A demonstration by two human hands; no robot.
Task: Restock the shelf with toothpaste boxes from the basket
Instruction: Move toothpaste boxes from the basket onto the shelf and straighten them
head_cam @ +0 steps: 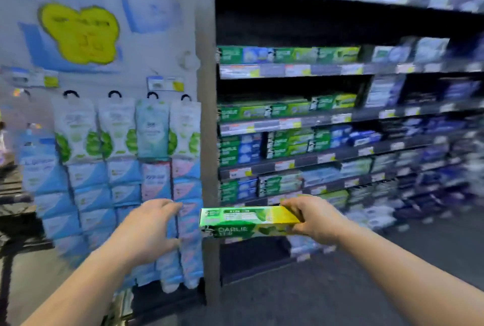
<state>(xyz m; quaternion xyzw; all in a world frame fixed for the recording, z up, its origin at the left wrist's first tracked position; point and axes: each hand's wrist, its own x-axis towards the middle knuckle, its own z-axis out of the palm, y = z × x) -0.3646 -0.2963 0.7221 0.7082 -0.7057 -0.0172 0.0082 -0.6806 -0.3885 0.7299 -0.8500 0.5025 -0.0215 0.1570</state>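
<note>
My right hand (313, 219) grips the right end of a green and yellow toothpaste box (246, 222), held level in front of the lower shelves. My left hand (149, 228) hovers a short way left of the box's free end, fingers spread and loosely bent, holding nothing. The shelf unit (340, 154) holds rows of green and blue toothpaste boxes (288, 142) on several levels. The basket is not in view.
A grey upright post (207, 116) bounds the shelves on the left. Left of it hangs a display panel with white, green and blue packets (117, 158) on hooks. Dark floor (340, 286) lies below the shelves. The picture is blurred by motion.
</note>
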